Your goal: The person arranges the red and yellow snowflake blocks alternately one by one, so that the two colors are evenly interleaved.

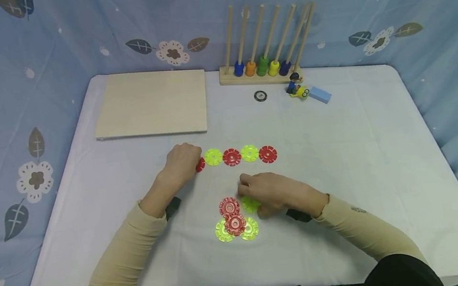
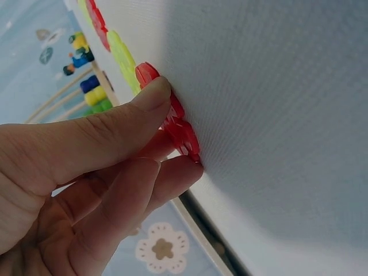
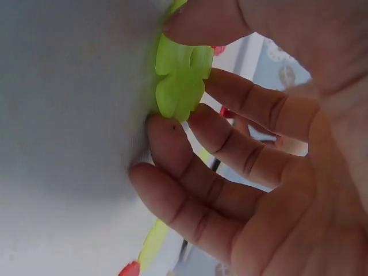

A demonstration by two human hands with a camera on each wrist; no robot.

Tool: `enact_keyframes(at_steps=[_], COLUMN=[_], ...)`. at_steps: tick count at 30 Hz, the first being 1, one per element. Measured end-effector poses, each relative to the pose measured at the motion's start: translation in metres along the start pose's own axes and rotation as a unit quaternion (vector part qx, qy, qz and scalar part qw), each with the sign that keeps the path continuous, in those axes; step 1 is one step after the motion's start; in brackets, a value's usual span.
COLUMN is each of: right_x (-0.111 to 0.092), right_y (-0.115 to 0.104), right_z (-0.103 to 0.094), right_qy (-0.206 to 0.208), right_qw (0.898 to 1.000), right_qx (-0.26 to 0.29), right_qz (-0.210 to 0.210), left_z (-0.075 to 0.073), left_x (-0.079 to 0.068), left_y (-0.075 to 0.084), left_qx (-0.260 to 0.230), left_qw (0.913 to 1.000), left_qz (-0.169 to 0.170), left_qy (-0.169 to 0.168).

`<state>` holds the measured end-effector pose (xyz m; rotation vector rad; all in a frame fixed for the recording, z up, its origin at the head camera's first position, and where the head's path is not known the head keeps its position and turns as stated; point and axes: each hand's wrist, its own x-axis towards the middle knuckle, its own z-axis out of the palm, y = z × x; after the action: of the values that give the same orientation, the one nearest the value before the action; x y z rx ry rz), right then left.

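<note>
My left hand (image 1: pixel 182 162) pinches a red notched plastic disc (image 2: pixel 185 138) between thumb and fingers. That disc (image 1: pixel 200 164) sits at the left end of a row on the table, partly hidden by the hand. Along the row, yellow-green and red discs alternate, ending with a red disc (image 1: pixel 267 154) at the right. Nearer the body, my right hand (image 1: pixel 276 190) has thumb and fingertips on opposite edges of a yellow-green disc (image 3: pixel 183 77). Beside it is a small cluster: a red disc (image 1: pixel 229 206), and another red disc (image 1: pixel 235 224) overlapping two yellow-green ones (image 1: pixel 249 229).
At the back left lies a pale flat board (image 1: pixel 152 102). A wooden peg rack (image 1: pixel 225 78) with coloured beads stands at the back. Before it are a small black ring-shaped disc (image 1: pixel 260 96), toy figures (image 1: pixel 296 86) and a blue block (image 1: pixel 320 94). Patterned blue cloth surrounds the white table (image 1: pixel 365 154).
</note>
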<state>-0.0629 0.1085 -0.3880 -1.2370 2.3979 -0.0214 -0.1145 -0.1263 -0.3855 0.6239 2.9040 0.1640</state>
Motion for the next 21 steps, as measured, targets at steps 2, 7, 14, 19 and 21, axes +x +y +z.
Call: enact_keyframes(at_steps=[2, 7, 14, 19, 21], right_x=[-0.002, -0.012, -0.032, -0.042, -0.044], right_y=[0.003, 0.019, 0.056, 0.086, 0.096], right_z=[-0.002, -0.007, -0.013, -0.015, -0.015], right_qy=[-0.003, 0.008, 0.054, 0.069, 0.067], right_qw=[1.000, 0.997, 0.990, 0.979, 0.975], right_qx=[0.014, 0.053, 0.079, 0.102, 0.109], right_qz=[0.013, 0.049, 0.104, 0.161, 0.182], left_z=[-0.001, -0.003, -0.004, -0.003, -0.003], left_x=[0.000, -0.001, 0.000, 0.001, 0.001], left_y=[0.000, 0.001, 0.001, 0.000, 0.000], left_qx=[-0.001, -0.005, -0.005, -0.004, -0.005], left_qw=[1.0000, 1.0000, 1.0000, 1.0000, 1.0000], left_qz=[0.000, -0.003, -0.001, 0.000, 0.000], left_qy=[-0.001, -0.006, -0.006, -0.007, -0.008])
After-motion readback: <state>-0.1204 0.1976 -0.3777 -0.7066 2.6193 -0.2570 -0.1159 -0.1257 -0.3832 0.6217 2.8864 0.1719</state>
